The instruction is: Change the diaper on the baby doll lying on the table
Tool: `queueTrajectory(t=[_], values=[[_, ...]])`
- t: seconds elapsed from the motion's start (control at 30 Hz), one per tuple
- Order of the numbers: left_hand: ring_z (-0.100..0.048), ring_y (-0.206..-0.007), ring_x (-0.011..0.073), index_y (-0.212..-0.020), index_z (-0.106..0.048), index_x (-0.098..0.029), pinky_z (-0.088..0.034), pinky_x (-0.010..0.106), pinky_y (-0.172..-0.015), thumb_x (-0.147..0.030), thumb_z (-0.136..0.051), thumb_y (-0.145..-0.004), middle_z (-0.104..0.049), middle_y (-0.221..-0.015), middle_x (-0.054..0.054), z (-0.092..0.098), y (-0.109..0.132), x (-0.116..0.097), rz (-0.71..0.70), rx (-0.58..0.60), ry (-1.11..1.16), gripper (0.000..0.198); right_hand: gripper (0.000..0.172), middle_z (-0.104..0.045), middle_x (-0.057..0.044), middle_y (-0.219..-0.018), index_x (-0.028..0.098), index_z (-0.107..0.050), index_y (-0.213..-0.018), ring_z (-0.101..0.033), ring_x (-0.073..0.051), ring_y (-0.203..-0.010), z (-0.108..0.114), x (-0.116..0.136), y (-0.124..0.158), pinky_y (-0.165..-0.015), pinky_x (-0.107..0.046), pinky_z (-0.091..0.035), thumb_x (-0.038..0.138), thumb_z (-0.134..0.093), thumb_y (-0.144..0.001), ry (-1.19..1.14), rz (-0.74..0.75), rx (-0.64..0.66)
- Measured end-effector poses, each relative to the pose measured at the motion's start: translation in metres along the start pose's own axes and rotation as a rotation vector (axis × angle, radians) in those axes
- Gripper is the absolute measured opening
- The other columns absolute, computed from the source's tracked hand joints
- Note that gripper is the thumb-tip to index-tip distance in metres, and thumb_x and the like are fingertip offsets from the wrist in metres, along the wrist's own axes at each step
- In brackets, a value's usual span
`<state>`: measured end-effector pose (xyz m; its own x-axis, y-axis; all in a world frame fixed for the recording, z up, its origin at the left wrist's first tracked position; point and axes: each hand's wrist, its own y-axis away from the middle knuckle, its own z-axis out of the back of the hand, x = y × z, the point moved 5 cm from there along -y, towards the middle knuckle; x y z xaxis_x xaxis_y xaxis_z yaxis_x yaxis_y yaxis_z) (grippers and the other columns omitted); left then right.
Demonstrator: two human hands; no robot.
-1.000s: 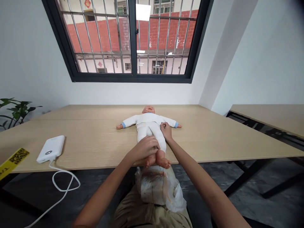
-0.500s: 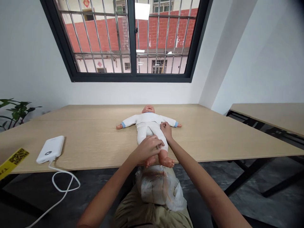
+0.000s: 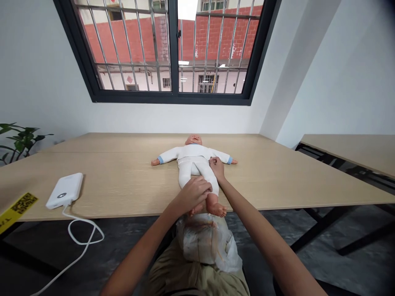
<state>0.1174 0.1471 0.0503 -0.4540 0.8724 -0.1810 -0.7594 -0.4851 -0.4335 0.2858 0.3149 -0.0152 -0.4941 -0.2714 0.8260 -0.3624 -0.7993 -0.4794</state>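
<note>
White trousers (image 3: pixel 185 172) are pinched by right hand (image 3: pixel 217 167) at doll (image 3: pixel 194 151) hip; left hand (image 3: pixel 196 191) is curled over leg (hold unclear).

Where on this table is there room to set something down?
Bare tabletop lies between the white device and the doll, and between the right hand and the tabletop's right end. It's crowded at the doll's legs, where the left hand is.

You are seeing daylight entering by the window (image 3: pixel 174 98), white reflections (image 3: pixel 187 10) glaring there, the worktop (image 3: pixel 123 185) catching soft even light, the floor (image 3: pixel 123 234) lying dim, top right corner darkening, wide-angle distortion stretching edges.
</note>
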Motion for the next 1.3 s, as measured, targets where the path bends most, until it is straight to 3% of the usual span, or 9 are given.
queueTrajectory(t=[0.17,0.37,0.53,0.87,1.1,1.3], values=[[-0.057,-0.09,0.0247,-0.082,-0.063,-0.016,-0.042,0.036,-0.08,-0.014,-0.049,-0.091,-0.067,-0.088,0.008,0.001,0.0,-0.002,-0.047,0.038,-0.105,0.016,0.012,-0.066,-0.009,-0.083,0.021,-0.052,-0.078,-0.059,-0.023,-0.08,0.0,0.001,0.0,-0.076,-0.034,-0.045,0.032,-0.048,-0.081,0.0,0.009,-0.01],[-0.055,-0.091,0.0241,-0.081,-0.065,-0.012,-0.039,0.039,-0.083,-0.01,-0.05,-0.09,-0.065,-0.085,0.008,0.0,-0.005,-0.014,-0.257,0.109,-0.494,0.018,0.013,-0.065,-0.006,-0.079,0.02,-0.052,-0.079,-0.059,-0.021,-0.074,0.0,0.002,0.001,-0.072,-0.032,-0.045,0.032,-0.047,-0.081,-0.002,-0.007,0.008],[-0.055,-0.09,0.0231,-0.081,-0.067,-0.011,-0.035,0.042,-0.094,-0.011,-0.05,-0.09,-0.065,-0.078,0.007,-0.004,-0.006,-0.024,-0.367,0.119,-0.597,0.019,0.013,-0.064,-0.006,-0.079,0.02,-0.051,-0.078,-0.058,-0.021,-0.075,0.0,0.004,0.001,-0.074,-0.032,-0.044,0.031,-0.046,-0.081,0.023,-0.012,0.015],[-0.059,-0.087,0.0243,-0.086,-0.063,-0.009,-0.037,0.037,-0.079,-0.013,-0.042,-0.094,-0.066,-0.085,0.011,-0.002,-0.012,-0.029,-0.046,0.171,-0.484,0.023,0.013,-0.064,-0.006,-0.082,0.02,-0.051,-0.08,-0.059,-0.02,-0.078,0.001,0.005,0.004,-0.077,-0.032,-0.044,0.031,-0.045,-0.082,0.017,-0.018,0.027],[-0.059,-0.089,0.0296,-0.088,-0.065,-0.006,-0.036,0.038,-0.08,-0.016,-0.051,-0.089,-0.067,-0.087,0.016,-0.013,-0.011,-0.013,0.009,0.162,-0.329,0.018,0.012,-0.064,-0.006,-0.081,0.02,-0.05,-0.079,-0.059,-0.021,-0.076,0.0,0.005,0.002,-0.075,-0.032,-0.043,0.03,-0.045,-0.081,0.012,-0.019,0.026],[-0.06,-0.084,0.027,-0.082,-0.068,-0.004,-0.037,0.038,-0.085,-0.008,-0.053,-0.083,-0.067,-0.085,0.014,-0.01,-0.012,-0.009,0.04,0.172,-0.182,0.015,0.012,-0.063,-0.006,-0.078,0.021,-0.05,-0.078,-0.057,-0.021,-0.074,0.001,0.005,0.002,-0.072,-0.031,-0.043,0.031,-0.047,-0.08,0.022,-0.035,0.024]])
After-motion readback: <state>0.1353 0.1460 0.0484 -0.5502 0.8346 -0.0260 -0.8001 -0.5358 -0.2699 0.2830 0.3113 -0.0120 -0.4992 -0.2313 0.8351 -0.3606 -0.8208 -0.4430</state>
